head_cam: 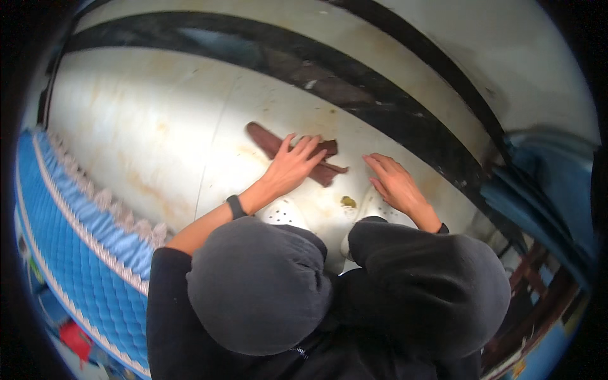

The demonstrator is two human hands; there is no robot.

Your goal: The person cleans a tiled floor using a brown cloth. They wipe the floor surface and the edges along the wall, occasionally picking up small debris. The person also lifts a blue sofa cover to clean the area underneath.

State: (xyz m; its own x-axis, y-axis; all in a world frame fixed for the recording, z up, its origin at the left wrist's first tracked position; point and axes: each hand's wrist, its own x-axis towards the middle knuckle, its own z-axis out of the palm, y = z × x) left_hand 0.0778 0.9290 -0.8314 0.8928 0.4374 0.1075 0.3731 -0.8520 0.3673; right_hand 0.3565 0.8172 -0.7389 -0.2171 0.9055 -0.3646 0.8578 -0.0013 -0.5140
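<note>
On the pale floor lies a dark reddish-brown piece of folded fabric (262, 138), sock-like, with a rounded end at upper left and loose ends at lower right. My left hand (298, 162) rests over its middle with the fingers spread; they hide part of it, and no grip is visible. A dark band circles my left wrist. To the right, apart from the fabric, my right hand (392, 180) hovers with nothing in it, fingers extended and thumb apart. Beneath that hand is a white perforated clog (385, 212); another clog (283, 212) shows below my left hand.
A blue quilted bed cover (90, 266) with a lace-trimmed frill runs along the left. A dark floor band (294, 66) curves across the far side. Blue fabric (536, 199) hangs at the right. A yellowish-green spot (348, 202) lies between the clogs.
</note>
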